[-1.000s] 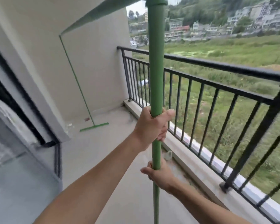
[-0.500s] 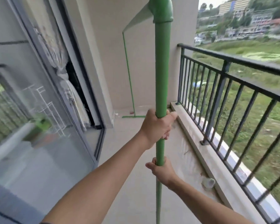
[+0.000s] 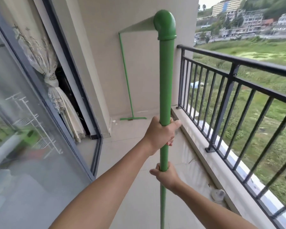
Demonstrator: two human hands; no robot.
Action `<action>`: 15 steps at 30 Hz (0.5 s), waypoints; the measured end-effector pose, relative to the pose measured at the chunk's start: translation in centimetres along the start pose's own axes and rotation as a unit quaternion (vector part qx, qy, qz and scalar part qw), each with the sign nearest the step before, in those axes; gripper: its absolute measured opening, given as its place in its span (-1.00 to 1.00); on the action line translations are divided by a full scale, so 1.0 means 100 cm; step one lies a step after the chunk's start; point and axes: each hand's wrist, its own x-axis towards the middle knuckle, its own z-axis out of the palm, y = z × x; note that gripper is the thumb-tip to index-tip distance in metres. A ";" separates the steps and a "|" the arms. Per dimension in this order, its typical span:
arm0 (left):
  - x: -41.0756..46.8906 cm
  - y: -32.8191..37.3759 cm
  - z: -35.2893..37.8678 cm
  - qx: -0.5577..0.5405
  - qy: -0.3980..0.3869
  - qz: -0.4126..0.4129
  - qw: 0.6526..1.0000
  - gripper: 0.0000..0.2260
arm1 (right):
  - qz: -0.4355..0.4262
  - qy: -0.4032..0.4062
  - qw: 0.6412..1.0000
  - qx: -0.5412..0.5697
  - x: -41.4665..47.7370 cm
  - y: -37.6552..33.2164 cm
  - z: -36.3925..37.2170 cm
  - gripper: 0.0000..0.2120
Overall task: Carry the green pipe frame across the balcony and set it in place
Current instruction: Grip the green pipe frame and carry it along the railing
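Observation:
The green pipe frame (image 3: 166, 76) fills the centre of the head view. Its near upright post runs from the bottom edge up to an elbow joint, where a top bar leads away to a far post standing on a flat foot by the end wall. My left hand (image 3: 160, 133) is wrapped around the near post at mid height. My right hand (image 3: 165, 176) grips the same post lower down. The bottom of the near post is out of view.
A black metal railing (image 3: 234, 90) on a low white curb lines the right side. A sliding glass door (image 3: 28, 129) with a tied curtain is on the left. A beige end wall (image 3: 144, 66) closes the balcony ahead. A small white object (image 3: 219, 194) lies by the curb.
The view has pulled back from the end wall and swung left, so the glass door and the frame's elbow joint now show. Both hands keep the same grip on the post.

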 end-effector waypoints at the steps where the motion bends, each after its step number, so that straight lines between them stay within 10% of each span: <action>1: 0.009 -0.001 -0.003 0.003 -0.032 0.004 0.999 -0.61 | -0.002 0.011 1.000 -0.005 0.006 0.000 -0.001 -0.54; 15: 0.101 0.005 0.136 0.015 -0.347 0.081 0.934 -0.78 | 0.069 0.293 0.953 -0.028 -0.003 0.030 -0.171 -0.66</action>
